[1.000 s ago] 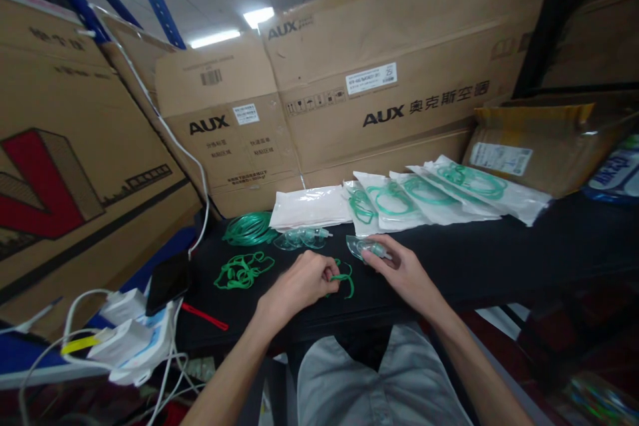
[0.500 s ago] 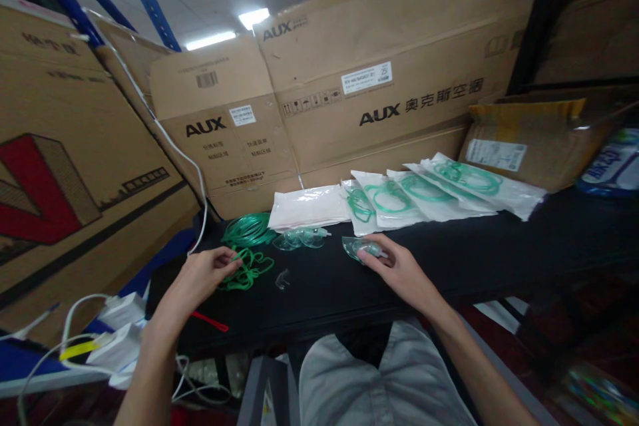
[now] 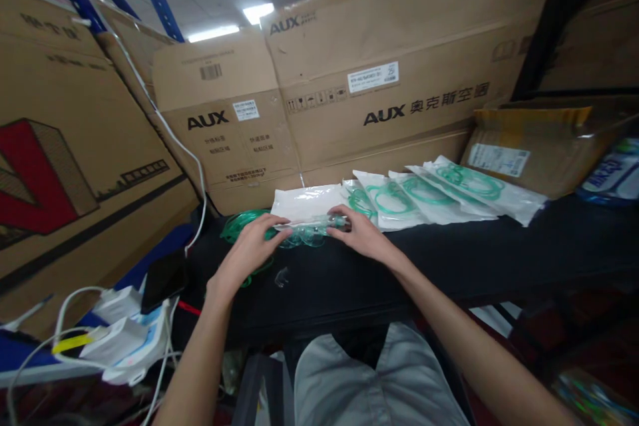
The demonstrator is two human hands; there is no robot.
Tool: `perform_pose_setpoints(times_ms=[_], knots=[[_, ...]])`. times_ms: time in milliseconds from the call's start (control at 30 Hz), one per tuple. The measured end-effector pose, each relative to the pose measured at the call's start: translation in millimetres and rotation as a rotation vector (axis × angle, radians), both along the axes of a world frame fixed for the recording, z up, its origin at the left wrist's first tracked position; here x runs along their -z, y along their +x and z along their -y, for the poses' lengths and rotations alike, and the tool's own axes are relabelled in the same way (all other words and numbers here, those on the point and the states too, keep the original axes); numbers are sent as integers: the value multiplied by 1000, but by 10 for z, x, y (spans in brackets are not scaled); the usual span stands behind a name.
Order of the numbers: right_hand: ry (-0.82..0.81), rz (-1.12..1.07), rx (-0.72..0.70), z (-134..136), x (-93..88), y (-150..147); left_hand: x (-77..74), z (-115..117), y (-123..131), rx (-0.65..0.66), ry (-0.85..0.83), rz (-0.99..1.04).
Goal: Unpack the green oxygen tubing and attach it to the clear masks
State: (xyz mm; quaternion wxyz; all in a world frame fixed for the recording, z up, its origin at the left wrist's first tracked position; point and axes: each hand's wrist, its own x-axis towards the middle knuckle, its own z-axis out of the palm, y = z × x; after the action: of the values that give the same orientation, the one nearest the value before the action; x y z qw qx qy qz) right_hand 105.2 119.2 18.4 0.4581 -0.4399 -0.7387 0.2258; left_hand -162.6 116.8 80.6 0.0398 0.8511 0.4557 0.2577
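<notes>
Both hands have come forward and met at the back of the black desk (image 3: 449, 259) since half a second ago, when the left was at the green straps and the right lay nearer the front edge on a clear mask. Now the left hand (image 3: 248, 254) and the right hand (image 3: 362, 234) share a clear plastic mask (image 3: 312, 229) between them, held just above the desk in front of a flat white pouch (image 3: 304, 201). The left grip pinches the mask's left end between thumb and fingertips; the right grip is closed on its right end, where a small green fitting shows. More clear masks lie under and just behind the held one, hard to tell apart from it. A coil of green tubing (image 3: 239, 223) sits behind the left hand, and a bit of green strap (image 3: 248, 277) shows below it. A small clear piece (image 3: 282, 276) lies alone on the desk, near the left wrist. To the right, a row of sealed bags (image 3: 439, 196) with green tubing inside overlap one another along the cardboard boxes (image 3: 379, 80). A dark phone (image 3: 162, 283) rests at the desk's left end.
</notes>
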Motion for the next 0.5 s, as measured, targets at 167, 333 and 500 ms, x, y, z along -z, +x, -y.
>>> perform_pose_setpoints(times_ms=[167,333,500], knots=[[-6,103,5,-293,37,-11,346,-379,168,160,-97,67],[-19,175,-39,-221,112,-7,591,-489,162,181,-97,152],[7,244,-47,-194,105,-24,643,-510,139,219,-88,185]])
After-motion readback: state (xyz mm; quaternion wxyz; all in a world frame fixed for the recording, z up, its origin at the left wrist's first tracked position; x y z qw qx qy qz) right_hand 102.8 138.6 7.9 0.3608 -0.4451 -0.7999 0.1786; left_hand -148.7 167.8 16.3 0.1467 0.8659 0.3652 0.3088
